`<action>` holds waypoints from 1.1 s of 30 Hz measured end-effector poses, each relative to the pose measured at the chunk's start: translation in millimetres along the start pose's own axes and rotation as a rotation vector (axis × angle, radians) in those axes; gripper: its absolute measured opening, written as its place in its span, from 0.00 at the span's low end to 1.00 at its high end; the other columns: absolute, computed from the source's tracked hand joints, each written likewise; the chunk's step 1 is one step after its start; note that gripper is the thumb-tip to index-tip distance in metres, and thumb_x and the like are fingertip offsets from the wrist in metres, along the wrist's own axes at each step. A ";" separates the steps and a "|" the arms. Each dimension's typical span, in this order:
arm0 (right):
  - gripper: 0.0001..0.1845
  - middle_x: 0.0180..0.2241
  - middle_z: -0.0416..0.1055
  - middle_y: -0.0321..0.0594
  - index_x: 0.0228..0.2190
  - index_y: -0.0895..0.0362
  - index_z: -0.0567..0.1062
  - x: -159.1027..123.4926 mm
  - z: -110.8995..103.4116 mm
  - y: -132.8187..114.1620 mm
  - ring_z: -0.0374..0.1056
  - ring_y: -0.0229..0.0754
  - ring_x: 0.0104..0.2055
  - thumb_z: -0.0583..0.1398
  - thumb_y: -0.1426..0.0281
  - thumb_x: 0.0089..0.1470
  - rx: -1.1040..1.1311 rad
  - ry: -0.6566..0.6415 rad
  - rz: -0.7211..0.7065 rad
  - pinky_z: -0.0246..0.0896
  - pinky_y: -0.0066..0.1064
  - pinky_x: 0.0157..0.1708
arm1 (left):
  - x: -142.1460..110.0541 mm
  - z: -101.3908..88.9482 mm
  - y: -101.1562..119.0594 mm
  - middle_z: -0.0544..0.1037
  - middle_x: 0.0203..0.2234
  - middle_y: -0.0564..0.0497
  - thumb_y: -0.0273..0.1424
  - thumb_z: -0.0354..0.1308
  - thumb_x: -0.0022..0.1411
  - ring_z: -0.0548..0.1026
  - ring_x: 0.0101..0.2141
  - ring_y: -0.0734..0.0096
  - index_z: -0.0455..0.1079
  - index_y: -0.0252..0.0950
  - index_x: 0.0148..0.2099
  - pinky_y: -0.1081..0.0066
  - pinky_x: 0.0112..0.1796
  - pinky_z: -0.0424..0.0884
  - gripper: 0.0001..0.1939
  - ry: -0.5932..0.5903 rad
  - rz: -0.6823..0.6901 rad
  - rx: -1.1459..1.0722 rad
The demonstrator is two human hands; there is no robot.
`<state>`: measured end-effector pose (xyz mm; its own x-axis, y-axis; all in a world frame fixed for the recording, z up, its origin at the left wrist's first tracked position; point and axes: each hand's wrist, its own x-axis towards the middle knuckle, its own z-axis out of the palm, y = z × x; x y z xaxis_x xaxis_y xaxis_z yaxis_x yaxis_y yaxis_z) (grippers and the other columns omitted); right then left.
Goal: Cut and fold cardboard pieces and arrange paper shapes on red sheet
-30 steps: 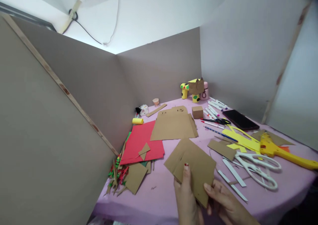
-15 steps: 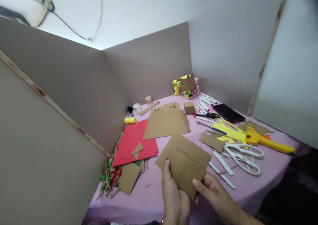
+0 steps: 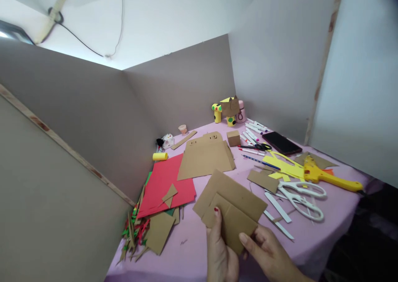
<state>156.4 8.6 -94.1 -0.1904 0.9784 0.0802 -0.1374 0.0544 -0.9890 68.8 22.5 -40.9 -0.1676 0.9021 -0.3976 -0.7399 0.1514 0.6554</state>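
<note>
Two flat pieces of brown cardboard are held up between my hands above the near side of the table. The larger cardboard piece [image 3: 236, 190] lies behind, and a smaller creased cardboard piece [image 3: 234, 224] overlaps its lower part. My left hand [image 3: 219, 246] grips them from the lower left, its thumb pressed on the smaller piece. At the lower right corner, my right hand [image 3: 264, 249] pinches the cardboard between thumb and fingers. Beyond them a large cut cardboard sheet [image 3: 205, 157] with small slots lies flat, partly over red paper sheets [image 3: 168, 182].
To the right lie white scissors [image 3: 303, 199], a yellow glue gun [image 3: 329, 176], yellow paper scraps [image 3: 282, 166], a phone [image 3: 281, 142] and markers [image 3: 255, 128]. Cardboard scraps [image 3: 160, 232] pile up at left. A small cardboard box [image 3: 233, 138] stands near the back. Grey partitions [image 3: 183, 87] enclose the table.
The smaller cardboard piece, barely distinguishable at first, has shifted and now shows clearly against the larger one. Both hands keep their grip. The view has swung to the right.
</note>
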 end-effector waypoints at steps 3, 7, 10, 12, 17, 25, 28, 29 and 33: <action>0.23 0.24 0.72 0.44 0.29 0.60 0.72 -3.9 -0.7 1.1 0.68 0.44 0.27 0.52 0.53 0.54 -0.155 0.045 -0.056 0.62 0.31 0.26 | 2.8 -2.9 1.0 0.78 0.28 0.47 0.33 0.55 0.58 0.77 0.29 0.63 0.61 0.34 0.53 0.64 0.34 0.73 0.21 -0.002 -0.081 -0.082; 0.24 0.27 0.74 0.45 0.29 0.59 0.74 -7.4 -2.4 -2.4 0.69 0.45 0.30 0.50 0.53 0.55 -0.283 -0.003 -0.131 0.62 0.31 0.30 | 5.9 -8.1 2.4 0.78 0.29 0.47 0.31 0.55 0.58 0.77 0.33 0.61 0.58 0.37 0.57 0.64 0.36 0.73 0.24 -0.030 -0.085 -0.126; 0.27 0.26 0.74 0.44 0.28 0.59 0.74 -8.7 -4.3 -8.4 0.69 0.45 0.30 0.51 0.48 0.52 -0.234 -0.024 -0.039 0.62 0.32 0.30 | 6.1 -10.9 4.5 0.79 0.30 0.48 0.32 0.57 0.57 0.77 0.35 0.60 0.58 0.38 0.57 0.64 0.37 0.73 0.26 -0.051 -0.067 -0.109; 0.31 0.23 0.73 0.44 0.25 0.59 0.73 -8.0 -5.3 -12.4 0.69 0.45 0.29 0.48 0.45 0.51 -0.106 -0.020 0.077 0.63 0.33 0.30 | 5.1 -9.9 6.6 0.79 0.32 0.46 0.32 0.57 0.56 0.77 0.37 0.60 0.57 0.38 0.58 0.64 0.37 0.73 0.27 -0.058 -0.069 -0.087; 0.36 0.15 0.68 0.40 0.21 0.61 0.72 0.6 -5.7 -19.9 0.67 0.39 0.20 0.46 0.41 0.49 0.195 -0.056 0.244 0.60 0.30 0.23 | 4.1 1.5 11.8 0.79 0.36 0.42 0.29 0.58 0.56 0.78 0.34 0.60 0.57 0.33 0.57 0.63 0.37 0.73 0.27 0.002 -0.118 -0.030; 0.24 0.23 0.70 0.37 0.29 0.61 0.71 4.0 -10.7 -18.8 0.64 0.32 0.21 0.63 0.52 0.43 0.298 -0.209 0.138 0.59 0.25 0.23 | 14.5 3.8 21.0 0.78 0.21 0.43 0.34 0.52 0.60 0.78 0.26 0.62 0.68 0.25 0.40 0.62 0.36 0.73 0.15 0.077 -0.507 -0.051; 0.20 0.24 0.69 0.36 0.30 0.61 0.71 2.8 -11.5 -16.3 0.64 0.32 0.23 0.66 0.59 0.42 0.321 -0.195 0.076 0.61 0.25 0.24 | 10.9 6.4 20.0 0.78 0.20 0.43 0.34 0.50 0.61 0.78 0.29 0.61 0.69 0.26 0.36 0.63 0.36 0.73 0.14 0.066 -0.507 -0.055; 0.19 0.24 0.69 0.35 0.30 0.61 0.71 2.3 -11.5 -16.0 0.64 0.33 0.23 0.66 0.59 0.43 0.331 -0.194 0.069 0.61 0.25 0.23 | 9.0 7.8 19.1 0.77 0.20 0.43 0.34 0.50 0.61 0.78 0.30 0.60 0.69 0.26 0.36 0.63 0.36 0.73 0.14 0.063 -0.502 -0.054; 0.17 0.23 0.69 0.35 0.30 0.61 0.72 -0.1 -12.0 -15.5 0.64 0.33 0.22 0.65 0.60 0.44 0.334 -0.194 0.038 0.61 0.25 0.23 | 2.5 12.9 16.0 0.78 0.21 0.44 0.33 0.51 0.61 0.78 0.30 0.60 0.68 0.28 0.37 0.63 0.35 0.74 0.12 0.083 -0.450 -0.025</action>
<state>170.2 10.0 -80.3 -0.3775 0.9208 0.0978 -0.4299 -0.0808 -0.8992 64.9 32.4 -23.2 0.1234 0.7130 -0.6902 -0.7667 0.5101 0.3899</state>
